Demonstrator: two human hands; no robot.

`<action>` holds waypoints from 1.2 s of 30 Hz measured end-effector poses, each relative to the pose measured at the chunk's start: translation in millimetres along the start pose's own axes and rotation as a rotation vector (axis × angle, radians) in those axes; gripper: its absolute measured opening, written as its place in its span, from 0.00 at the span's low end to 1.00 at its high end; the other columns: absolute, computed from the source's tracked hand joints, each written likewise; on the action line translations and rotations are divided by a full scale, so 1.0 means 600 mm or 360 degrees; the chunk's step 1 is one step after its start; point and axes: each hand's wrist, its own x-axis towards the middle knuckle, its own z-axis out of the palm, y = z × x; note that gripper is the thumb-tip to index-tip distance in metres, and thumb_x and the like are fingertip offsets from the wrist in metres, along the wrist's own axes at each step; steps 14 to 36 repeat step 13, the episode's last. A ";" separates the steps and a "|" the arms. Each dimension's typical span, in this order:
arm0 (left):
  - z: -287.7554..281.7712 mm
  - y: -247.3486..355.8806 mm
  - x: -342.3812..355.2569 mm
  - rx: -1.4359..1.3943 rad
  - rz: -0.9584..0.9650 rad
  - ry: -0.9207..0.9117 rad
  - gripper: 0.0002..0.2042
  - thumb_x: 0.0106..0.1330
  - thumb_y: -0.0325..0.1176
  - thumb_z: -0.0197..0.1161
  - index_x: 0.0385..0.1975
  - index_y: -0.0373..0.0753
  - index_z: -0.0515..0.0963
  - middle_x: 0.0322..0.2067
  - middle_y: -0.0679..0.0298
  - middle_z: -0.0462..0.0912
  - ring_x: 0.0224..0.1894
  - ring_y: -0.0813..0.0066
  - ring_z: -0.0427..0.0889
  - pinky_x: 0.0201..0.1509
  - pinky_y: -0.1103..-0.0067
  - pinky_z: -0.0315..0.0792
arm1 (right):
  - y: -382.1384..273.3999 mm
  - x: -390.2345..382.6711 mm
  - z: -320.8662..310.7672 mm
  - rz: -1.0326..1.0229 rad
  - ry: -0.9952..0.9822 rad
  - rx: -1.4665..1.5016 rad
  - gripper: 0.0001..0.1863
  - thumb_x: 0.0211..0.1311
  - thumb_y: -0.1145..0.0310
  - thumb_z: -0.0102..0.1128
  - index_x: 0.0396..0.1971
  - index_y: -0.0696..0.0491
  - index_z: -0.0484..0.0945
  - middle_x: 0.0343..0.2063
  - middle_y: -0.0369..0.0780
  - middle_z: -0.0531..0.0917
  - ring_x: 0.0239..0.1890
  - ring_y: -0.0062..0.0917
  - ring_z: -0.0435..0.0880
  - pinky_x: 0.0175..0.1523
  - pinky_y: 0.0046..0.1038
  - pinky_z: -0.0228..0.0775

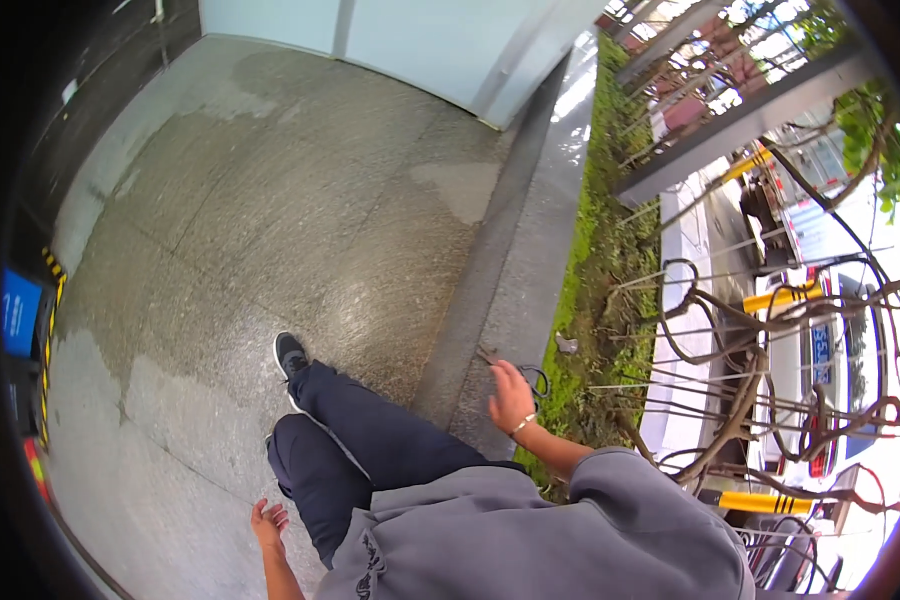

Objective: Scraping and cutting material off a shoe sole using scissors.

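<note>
My right hand (511,396) is over the grey stone ledge (518,318) on the right, its fingertips closed on a pair of scissors. The dark looped handles of the scissors (542,380) stick out to the right of the fingers, and the short blade end shows to their left. The middle of the scissors is hidden under the fingers. At the lower left, my left hand (269,522) hangs beside my leg, holding nothing, with its fingers loosely bent and apart.
Along the ledge runs a mossy planting strip (587,290) with bare woody vines (745,400) and thin wires. Beyond stand a white car (820,360) and yellow-and-black posts (782,298). Pale panels (410,50) close off the wet paved floor (300,210). A blue box (20,312) is at far left.
</note>
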 end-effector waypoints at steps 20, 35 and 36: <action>0.026 0.187 -0.118 0.0659 0.1413 0.0181 0.17 0.58 0.29 0.49 0.48 0.40 0.66 0.42 0.59 0.72 0.46 0.72 0.70 0.51 0.79 0.61 | 0.103 -0.051 0.010 0.0546 -0.0495 -0.0487 0.27 0.45 0.72 0.51 0.50 0.54 0.59 0.47 0.44 0.66 0.47 0.37 0.67 0.49 0.35 0.59; 0.026 0.187 -0.118 0.0659 0.1413 0.0181 0.17 0.58 0.29 0.49 0.48 0.40 0.66 0.42 0.59 0.72 0.46 0.72 0.70 0.51 0.79 0.61 | 0.103 -0.051 0.010 0.0546 -0.0495 -0.0487 0.27 0.45 0.72 0.51 0.50 0.54 0.59 0.47 0.44 0.66 0.47 0.37 0.67 0.49 0.35 0.59; 0.026 0.187 -0.118 0.0659 0.1413 0.0181 0.17 0.58 0.29 0.49 0.48 0.40 0.66 0.42 0.59 0.72 0.46 0.72 0.70 0.51 0.79 0.61 | 0.103 -0.051 0.010 0.0546 -0.0495 -0.0487 0.27 0.45 0.72 0.51 0.50 0.54 0.59 0.47 0.44 0.66 0.47 0.37 0.67 0.49 0.35 0.59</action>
